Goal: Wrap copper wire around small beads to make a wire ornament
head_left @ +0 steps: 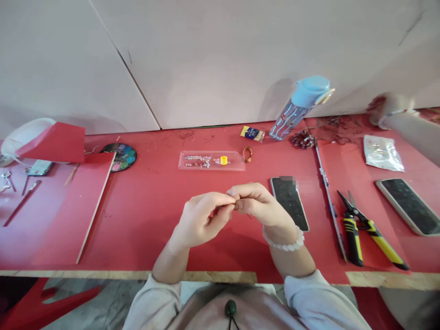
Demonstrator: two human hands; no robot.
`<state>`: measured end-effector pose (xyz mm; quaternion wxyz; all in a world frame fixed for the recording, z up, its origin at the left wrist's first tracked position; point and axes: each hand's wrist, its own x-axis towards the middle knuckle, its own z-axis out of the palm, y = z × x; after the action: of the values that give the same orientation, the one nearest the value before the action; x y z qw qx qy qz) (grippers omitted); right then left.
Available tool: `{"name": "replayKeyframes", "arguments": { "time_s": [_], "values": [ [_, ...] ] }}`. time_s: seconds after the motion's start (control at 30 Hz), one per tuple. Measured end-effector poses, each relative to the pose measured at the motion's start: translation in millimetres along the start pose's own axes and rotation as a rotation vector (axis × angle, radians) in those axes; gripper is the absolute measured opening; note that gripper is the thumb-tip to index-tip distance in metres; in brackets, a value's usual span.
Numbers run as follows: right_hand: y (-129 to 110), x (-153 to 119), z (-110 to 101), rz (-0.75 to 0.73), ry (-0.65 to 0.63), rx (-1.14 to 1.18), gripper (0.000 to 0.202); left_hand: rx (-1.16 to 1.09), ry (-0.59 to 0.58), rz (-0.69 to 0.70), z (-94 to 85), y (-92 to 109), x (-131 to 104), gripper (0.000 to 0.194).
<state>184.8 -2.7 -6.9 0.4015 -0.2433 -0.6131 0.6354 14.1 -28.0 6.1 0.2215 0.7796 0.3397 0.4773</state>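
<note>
Left hand: the wearer's left hand (208, 215), thumb and fingers drawn together in a narrow pinch on a small dark item (235, 206).
Right hand: the wearer's right hand (257, 204), pinching the same item from the other side; a bracelet of round whitish beads (290, 246) circles the wrist.
Pinched item: between the meeting fingertips, above the red tabletop (151, 197); mostly hidden, its form cannot be told.
Strand: a thin dark strand (249, 216) shows just below the right hand; whether it joins the item cannot be told.
Tray: a shallow clear plastic tray (239, 166) beyond the hands, bearing small pale and reddish beads (197, 158) and a round yellow cap (223, 160).
Loop: an orange-brown ring-shaped band (249, 159), at the tray's right end.
Phone: a dark-screened, pale-edged phone (291, 201), near the right hand.
</note>
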Motion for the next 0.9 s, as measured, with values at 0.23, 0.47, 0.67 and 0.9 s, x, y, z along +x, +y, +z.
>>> {"name": "replayKeyframes", "arguments": {
  "time_s": [0.23, 0.47, 0.67, 0.9],
  "values": [
    [-3, 3, -4, 0.116, -0.065, 0.196, 0.018, 0.095, 0.078, 0.077, 2.9, -5, -1, 0.008],
    [-10, -4, 0, -0.099, 0.208, -0.167, 0.008, -0.078, 0.055, -0.131, 1.4, -7, -4, 0.009],
    [-1, -5, 10, -0.398, 0.478, -0.634, 0.015, -0.101, 0.048, -0.189, 4.8, -6, -3, 0.009],
    [1, -5, 12, -0.517, 0.533, -0.818, 0.017, -0.006, 0.074, -0.138, 5.2, -10, -4, 0.008]
  ]
}}
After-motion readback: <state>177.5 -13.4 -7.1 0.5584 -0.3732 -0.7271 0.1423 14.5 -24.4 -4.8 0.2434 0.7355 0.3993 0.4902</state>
